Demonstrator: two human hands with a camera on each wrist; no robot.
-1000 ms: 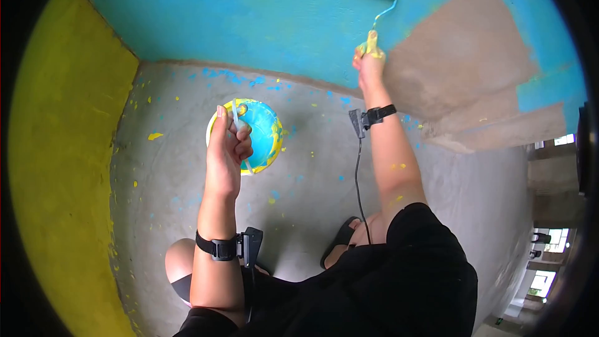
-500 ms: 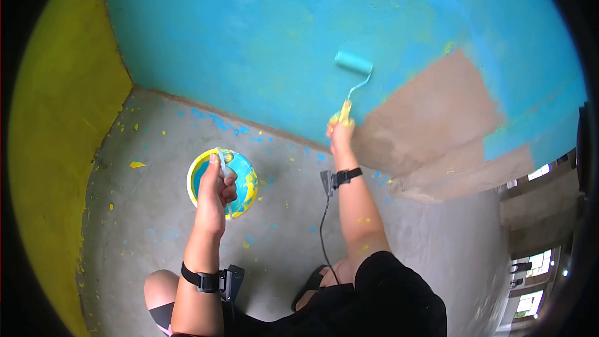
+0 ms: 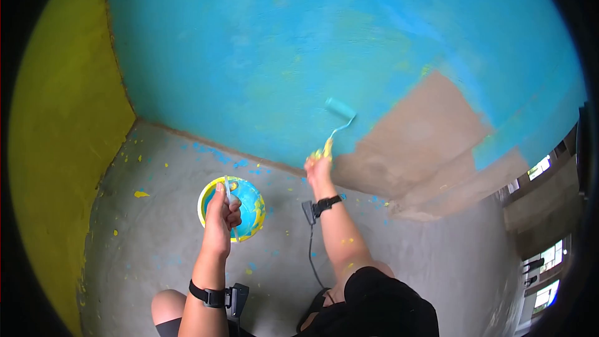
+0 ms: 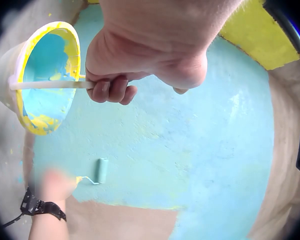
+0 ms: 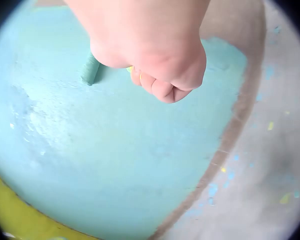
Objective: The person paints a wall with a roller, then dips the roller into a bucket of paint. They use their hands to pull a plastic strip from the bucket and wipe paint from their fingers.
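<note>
Closest to me, the left grip (image 3: pixel 221 215) is curled tight around the white bail (image 4: pixel 50 85) of the paint bucket (image 3: pixel 253 203). The bucket hangs tilted from it over the concrete floor (image 3: pixel 156 243), and the forearm reaches straight ahead. Farther out, the right grip (image 3: pixel 318 168) is clenched on the yellow-smeared handle of the roller (image 3: pixel 340 108), arm stretched forward. The roller's sleeve lies against the blue wall (image 3: pixel 249 56), just left of the bare brown patch (image 3: pixel 424 131).
</note>
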